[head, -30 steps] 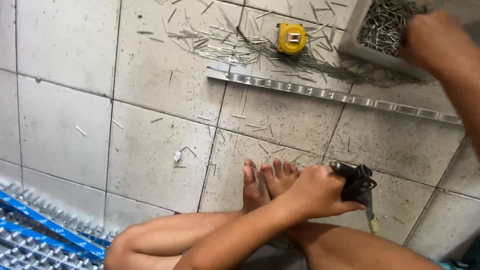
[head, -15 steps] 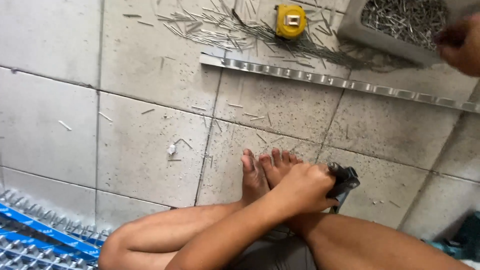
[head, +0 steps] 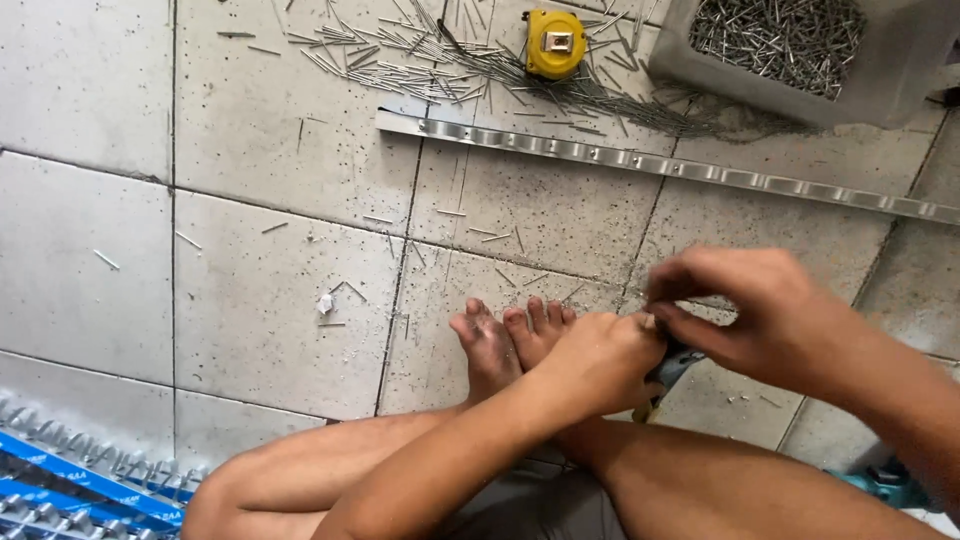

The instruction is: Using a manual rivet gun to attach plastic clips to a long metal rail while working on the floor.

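The left hand [head: 605, 360] is clenched around a dark hand tool [head: 672, 366] just above the bare feet [head: 505, 340], while the right hand [head: 745, 310] pinches something too small to tell at its tip. A slip could drop that piece among the loose pins [head: 420, 55] on the floor [head: 270, 300], or jab the toes.

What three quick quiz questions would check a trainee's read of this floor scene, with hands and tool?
1. True or false: both hands meet at the dark hand tool.
2. Which lies nearer the yellow tape measure: the grey box of nails or the blue rack?
3. What runs across the tiled floor between the tape measure and the feet?

Key:
1. True: the left hand grips the tool, and the right hand pinches at its top.
2. The grey box of nails.
3. A long perforated metal strip.
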